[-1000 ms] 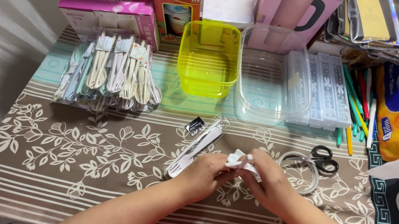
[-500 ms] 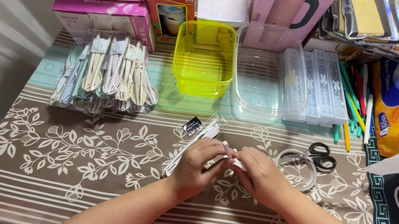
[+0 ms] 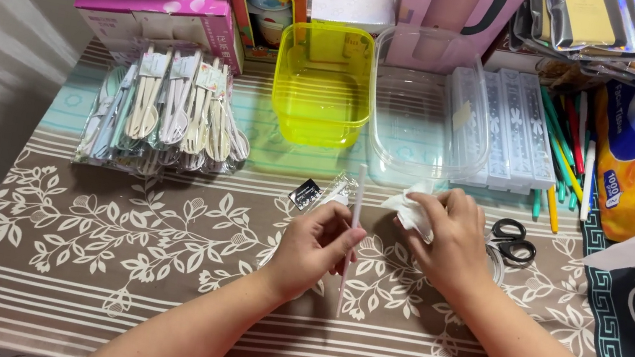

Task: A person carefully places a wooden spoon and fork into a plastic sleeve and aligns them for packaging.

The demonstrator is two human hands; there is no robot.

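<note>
**Straw held upright-in-frame, tissue in the other hand**

The left hand (image 3: 313,246) is pinching a thin white straw (image 3: 352,235) between thumb and fingers, closed around its middle. The straw's long axis is running almost straight away from the person: its far end is pointing toward the clear plastic container (image 3: 417,109), its near end toward the person's body, low over the worktop (image 3: 110,256). Whether it is touching the patterned cloth cannot be told.

The right hand (image 3: 452,238) is closing around a crumpled white tissue (image 3: 410,210), fingers curled over it, just to the right of the straw's upper half. The two hands are sitting near each other, not touching.

A small clear packet with a dark label (image 3: 319,193) is lying just left of the straw's far end. Black-handled scissors (image 3: 513,241) are resting right beside the right hand. Farther back, a yellow container (image 3: 324,82) is standing beside the clear one, and a pile of wrapped plastic cutlery (image 3: 166,112) is lying well to the left. Coloured pens (image 3: 563,154) are lying to the right of a stack of clear lids (image 3: 504,127).
</note>
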